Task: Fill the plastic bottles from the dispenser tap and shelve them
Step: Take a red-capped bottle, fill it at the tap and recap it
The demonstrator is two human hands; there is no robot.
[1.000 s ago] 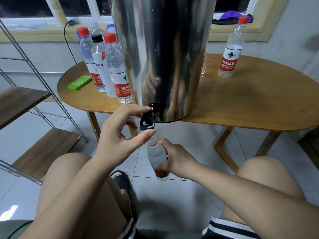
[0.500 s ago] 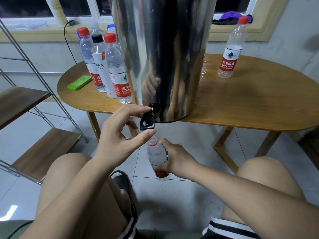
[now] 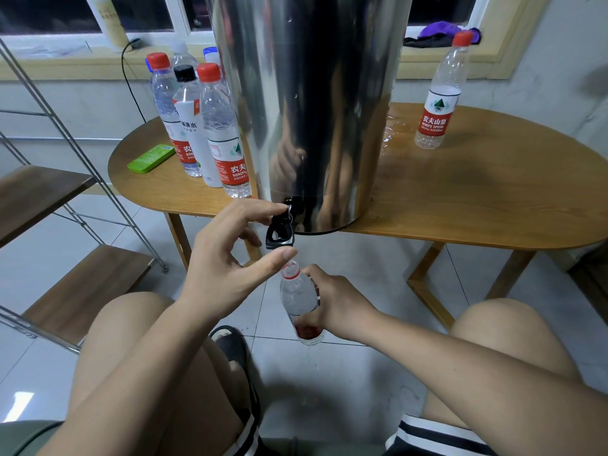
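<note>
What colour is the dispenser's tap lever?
Black; the tap lever shows best in the head view.

dispenser (image 3: 312,110) top running off upper edge. left hand (image 3: 223,268) thumb masking gap between tap (image 3: 279,233) and bottle (image 3: 297,294) mouth. right hand (image 3: 335,307) covering bottle's far side. rear bottles (image 3: 181,55) hiding behind front bottles (image 3: 220,126). shelf (image 3: 39,195) running off left edge.

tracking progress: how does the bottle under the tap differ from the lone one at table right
The bottle under the tap is uncapped; the lone bottle wears a red cap. The right hand holds the first below the table; the second stands on it. Both are clear plastic.
</note>
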